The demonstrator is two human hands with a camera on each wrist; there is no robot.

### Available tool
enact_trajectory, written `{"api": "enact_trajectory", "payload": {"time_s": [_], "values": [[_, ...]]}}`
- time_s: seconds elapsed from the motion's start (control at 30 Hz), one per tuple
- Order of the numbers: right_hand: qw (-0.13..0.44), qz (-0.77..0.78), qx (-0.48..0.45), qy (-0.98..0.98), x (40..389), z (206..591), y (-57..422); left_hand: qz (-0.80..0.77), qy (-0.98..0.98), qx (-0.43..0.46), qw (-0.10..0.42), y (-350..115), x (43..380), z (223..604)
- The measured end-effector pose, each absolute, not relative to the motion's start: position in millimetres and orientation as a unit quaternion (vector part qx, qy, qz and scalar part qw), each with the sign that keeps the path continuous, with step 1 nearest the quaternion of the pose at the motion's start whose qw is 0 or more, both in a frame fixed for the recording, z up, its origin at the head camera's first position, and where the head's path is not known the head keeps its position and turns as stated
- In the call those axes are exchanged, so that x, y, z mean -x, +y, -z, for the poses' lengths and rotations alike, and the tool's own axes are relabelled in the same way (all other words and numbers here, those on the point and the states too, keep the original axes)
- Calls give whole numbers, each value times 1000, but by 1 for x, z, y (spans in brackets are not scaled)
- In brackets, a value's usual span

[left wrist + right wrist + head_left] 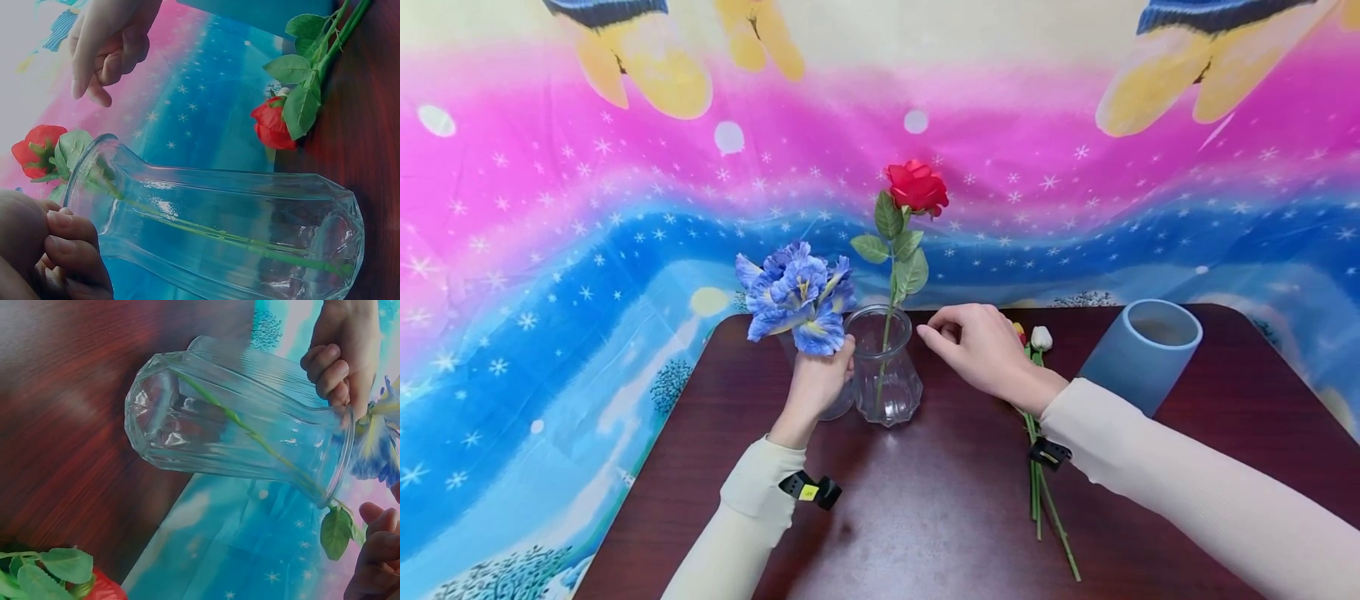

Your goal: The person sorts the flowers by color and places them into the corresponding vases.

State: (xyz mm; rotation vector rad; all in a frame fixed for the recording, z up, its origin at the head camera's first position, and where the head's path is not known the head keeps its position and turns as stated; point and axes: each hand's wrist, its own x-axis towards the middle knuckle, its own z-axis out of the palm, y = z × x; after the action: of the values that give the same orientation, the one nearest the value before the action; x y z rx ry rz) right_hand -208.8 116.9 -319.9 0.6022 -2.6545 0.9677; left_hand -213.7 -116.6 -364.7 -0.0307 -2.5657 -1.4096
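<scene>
A red rose (917,187) stands leaning in a clear glass vase (887,392), its stem (250,434) slanting through the glass. To the vase's right, my right hand (988,346) is raised with loosely bent fingers and nothing held. My left hand (816,383) is beside the vase's rim, its fingers (72,247) curled. Whether it grips the rim or anything else is unclear. A blue iris-like flower (801,292) shows just above and behind the left hand; its stem is hidden. A second, ribbed glass vase (250,359) stands behind, partly covered by that hand.
Several green stems (1037,500) lie on the dark wooden table (925,517) beneath the right forearm, with a white tulip-like bloom (1041,337) and a red rose bloom (275,125). A blue-grey vase (1138,362) stands at the right. A patterned cloth (1015,150) hangs behind.
</scene>
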Motion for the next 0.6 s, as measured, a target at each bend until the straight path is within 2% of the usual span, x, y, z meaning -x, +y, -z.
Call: {"api": "enact_trajectory", "payload": {"time_s": [0.6], "values": [[116,-300,-206,-924,196,337,151,498,-861,6,101,-116,215,366]]}}
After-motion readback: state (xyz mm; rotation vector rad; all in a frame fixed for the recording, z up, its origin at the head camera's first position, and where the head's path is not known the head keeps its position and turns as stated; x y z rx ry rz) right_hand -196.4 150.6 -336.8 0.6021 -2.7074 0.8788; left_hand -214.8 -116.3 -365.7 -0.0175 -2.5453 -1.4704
